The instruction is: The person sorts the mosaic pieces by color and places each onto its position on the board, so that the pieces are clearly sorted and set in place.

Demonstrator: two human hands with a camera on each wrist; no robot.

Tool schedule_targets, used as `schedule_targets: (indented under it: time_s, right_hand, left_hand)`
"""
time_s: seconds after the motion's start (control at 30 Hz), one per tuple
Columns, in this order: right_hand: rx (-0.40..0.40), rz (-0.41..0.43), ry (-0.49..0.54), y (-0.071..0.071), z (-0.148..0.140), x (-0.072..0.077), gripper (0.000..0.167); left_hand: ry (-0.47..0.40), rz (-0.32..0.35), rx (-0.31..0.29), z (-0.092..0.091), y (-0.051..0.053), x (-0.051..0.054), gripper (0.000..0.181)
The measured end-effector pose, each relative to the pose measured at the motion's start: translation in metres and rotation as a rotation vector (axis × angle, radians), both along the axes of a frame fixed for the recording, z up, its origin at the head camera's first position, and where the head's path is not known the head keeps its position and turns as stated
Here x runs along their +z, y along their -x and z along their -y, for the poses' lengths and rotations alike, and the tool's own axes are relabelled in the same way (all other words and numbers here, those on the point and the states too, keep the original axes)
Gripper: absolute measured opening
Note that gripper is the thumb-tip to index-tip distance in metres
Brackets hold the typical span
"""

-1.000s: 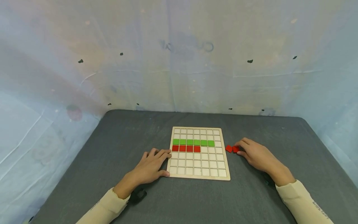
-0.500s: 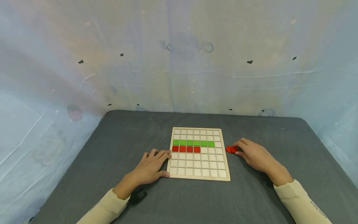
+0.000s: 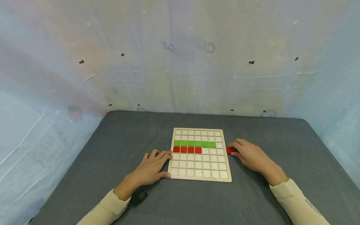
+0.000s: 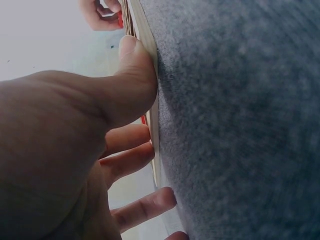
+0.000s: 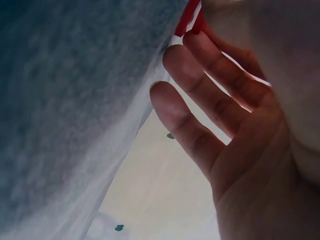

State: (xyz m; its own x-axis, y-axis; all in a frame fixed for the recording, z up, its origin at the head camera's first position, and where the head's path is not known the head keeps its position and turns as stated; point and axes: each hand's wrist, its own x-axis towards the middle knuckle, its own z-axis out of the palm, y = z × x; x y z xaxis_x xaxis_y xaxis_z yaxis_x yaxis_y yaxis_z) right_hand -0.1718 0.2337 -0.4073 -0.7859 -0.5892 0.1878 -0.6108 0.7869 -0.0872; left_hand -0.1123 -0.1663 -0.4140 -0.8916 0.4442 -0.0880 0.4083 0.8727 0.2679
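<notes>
A light wooden grid board lies on the dark table. One of its rows holds several green tiles, and the row nearer me holds several red tiles. My left hand rests along the board's left edge, thumb and fingertips touching the rim, as the left wrist view also shows. Just off the right edge, my right hand pinches a red tile between thumb and fingertips. Another red tile sits right against it; in the head view the two merge into one red patch, partly hidden by fingers.
The dark grey tabletop extends around the board on all sides. A pale sheet with dark spots hangs behind the table and along both sides. A black wrist device shows under the left forearm.
My right hand has slid left toward the board, bringing its red tile over or against the other one, so only one red patch shows. The left hand and board have not moved.
</notes>
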Motion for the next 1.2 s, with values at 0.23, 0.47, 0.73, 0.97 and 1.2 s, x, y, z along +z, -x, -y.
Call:
schedule_targets:
  time_s: [0.23, 0.47, 0.73, 0.97, 1.2]
  right_hand:
    - [0.011, -0.006, 0.007, 0.000, 0.008, 0.001, 0.024]
    - [0.036, -0.024, 0.021, 0.001, 0.013, 0.000, 0.024]
    - [0.054, -0.048, 0.016, 0.002, 0.021, 0.000, 0.025]
    - [0.077, -0.069, 0.019, 0.003, 0.025, 0.000, 0.025]
    - [0.083, -0.044, 0.014, 0.003, 0.033, 0.000, 0.026]
  left_hand:
    - [-0.005, 0.002, -0.004, 0.000, 0.000, 0.000, 0.071]
    - [-0.002, -0.003, -0.004, 0.000, 0.000, 0.000, 0.071]
    - [-0.007, -0.008, -0.012, 0.001, 0.000, 0.000, 0.072]
    - [-0.007, -0.008, -0.010, 0.000, 0.000, 0.001, 0.071]
    - [-0.002, -0.001, -0.010, 0.000, 0.000, 0.001, 0.071]
